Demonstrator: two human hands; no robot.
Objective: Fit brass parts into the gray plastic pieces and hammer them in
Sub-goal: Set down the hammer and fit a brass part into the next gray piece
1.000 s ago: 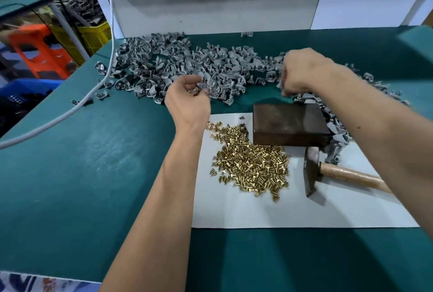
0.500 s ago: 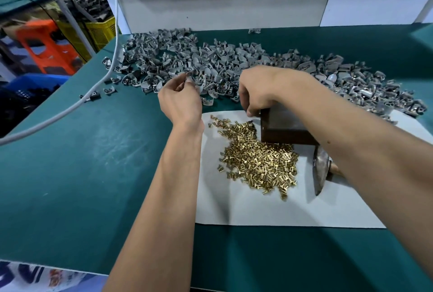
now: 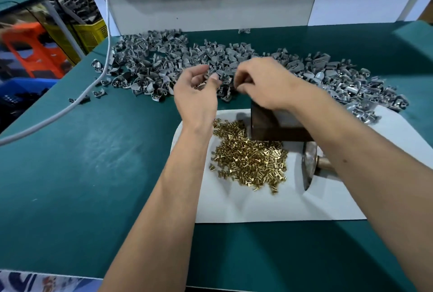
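Hands now close together above near edge of heap of grey plastic pieces (image 3: 210, 62); second ago they picked apart. Left hand (image 3: 196, 95) cups small brass bits loosely. Right hand (image 3: 262, 83) curls, pinch contents hidden. Loose brass inserts (image 3: 250, 158) on white sheet (image 3: 257, 207), teal tabletop (image 3: 93, 162). Dark metal block (image 3: 269, 127), hammer (image 3: 309, 162) untouched: fitting likely starting.

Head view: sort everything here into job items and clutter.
Job items: gray plastic pieces, brass parts, hammer, dark metal block, white sheet, left hand, right hand.

Lying about: white cable, orange stool, yellow crate, blue bin.
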